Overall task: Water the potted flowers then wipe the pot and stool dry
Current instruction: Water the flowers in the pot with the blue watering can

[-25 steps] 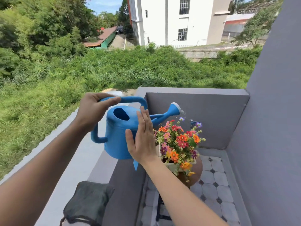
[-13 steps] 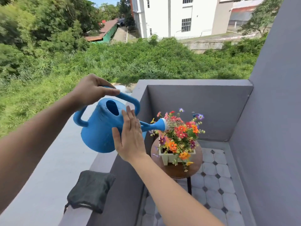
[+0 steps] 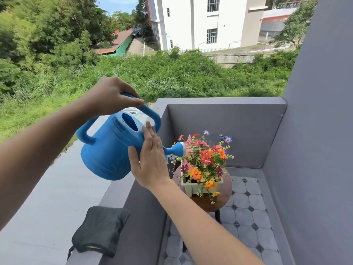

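The left hand (image 3: pixel 107 96) grips the top handle of the blue watering can (image 3: pixel 110 150), tipped so its rose sprays the flowers (image 3: pixel 204 159). The right hand (image 3: pixel 150 161) lies flat and open-fingered against the can's side — the white pot (image 3: pixel 193 188) sits on the round stool (image 3: pixel 225 188). A dark cloth (image 3: pixel 99 230) rests on the ledge (image 3: pixel 47 207).

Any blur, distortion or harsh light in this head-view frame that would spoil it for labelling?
Head view: hard sunlight, no glare on the watering can; trees at the far left edge smear with motion blur; wide-angle lens bends the grey wall at right and the white building; both hands, left hand and right hand, and the flowers stay sharp; spray from the spout reads only faintly.
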